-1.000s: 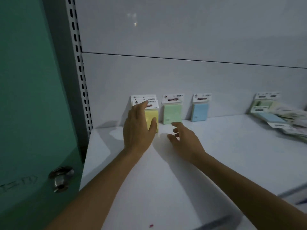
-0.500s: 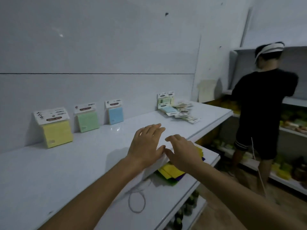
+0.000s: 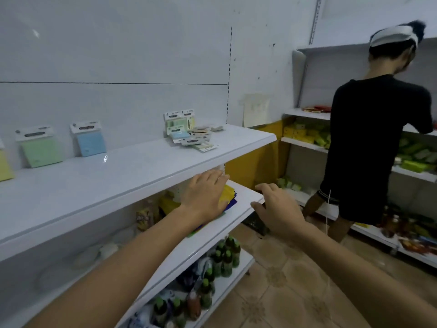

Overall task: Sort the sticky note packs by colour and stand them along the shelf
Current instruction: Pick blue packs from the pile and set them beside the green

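On the white upper shelf [image 3: 132, 171], a yellow pack [image 3: 5, 165] at the left edge, a green pack [image 3: 40, 150] and a blue pack [image 3: 89, 141] stand leaning on the back wall. A loose pile of unsorted packs [image 3: 192, 132] lies further right on the same shelf. My left hand [image 3: 204, 195] hovers open, palm down, in front of the shelf edge over coloured sheets [image 3: 228, 197] on the lower shelf. My right hand [image 3: 276, 210] is open too, off the lower shelf's corner, holding nothing.
A person in black [image 3: 373, 147] stands at the right, facing other shelves of goods [image 3: 307, 134]. Bottles [image 3: 224, 256] fill the bottom shelf below my arms. A snack bag [image 3: 143, 217] sits under the upper shelf. Tiled floor [image 3: 290, 285] lies to the right.
My view has swung right, away from the standing packs. Both hands left the yellow pack and moved right, now in front of the shelf edge, with nothing in them.
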The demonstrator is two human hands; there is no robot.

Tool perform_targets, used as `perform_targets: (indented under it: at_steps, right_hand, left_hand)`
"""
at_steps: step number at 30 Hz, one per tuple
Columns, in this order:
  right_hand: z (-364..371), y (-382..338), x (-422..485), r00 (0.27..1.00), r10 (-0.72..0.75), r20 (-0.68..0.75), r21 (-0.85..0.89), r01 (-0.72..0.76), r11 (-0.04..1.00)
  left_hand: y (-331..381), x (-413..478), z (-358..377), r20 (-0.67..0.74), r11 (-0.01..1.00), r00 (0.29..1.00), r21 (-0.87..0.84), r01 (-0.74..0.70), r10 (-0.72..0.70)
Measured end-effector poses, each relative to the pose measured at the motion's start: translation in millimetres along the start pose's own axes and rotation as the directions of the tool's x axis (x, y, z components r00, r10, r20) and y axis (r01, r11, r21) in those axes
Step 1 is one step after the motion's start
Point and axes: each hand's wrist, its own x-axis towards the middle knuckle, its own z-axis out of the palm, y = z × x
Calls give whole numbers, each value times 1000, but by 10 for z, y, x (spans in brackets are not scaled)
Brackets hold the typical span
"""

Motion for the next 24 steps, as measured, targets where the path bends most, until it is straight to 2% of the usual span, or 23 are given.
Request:
perform_targets:
  at_steps: [7, 12, 16, 24]
  right_hand:
    - [137, 241, 184, 997, -77, 26, 79, 75, 994]
    - [288, 289, 667, 989, -146, 9, 142, 143, 979]
    - [502, 371, 1148, 990, -134, -31, 264, 137, 955]
    - [841, 578, 2479, 986, -155, -66, 278, 168, 946]
  left_hand:
    - [78, 272, 137, 69, 996, 994, 14, 85, -86]
    - [-70, 671, 310, 99, 990, 985, 1, 139, -139]
    - [-369, 1122, 581, 91, 989, 985, -19, 148, -145]
    - [-1249, 2385, 1110, 54, 967, 971, -91, 238, -234]
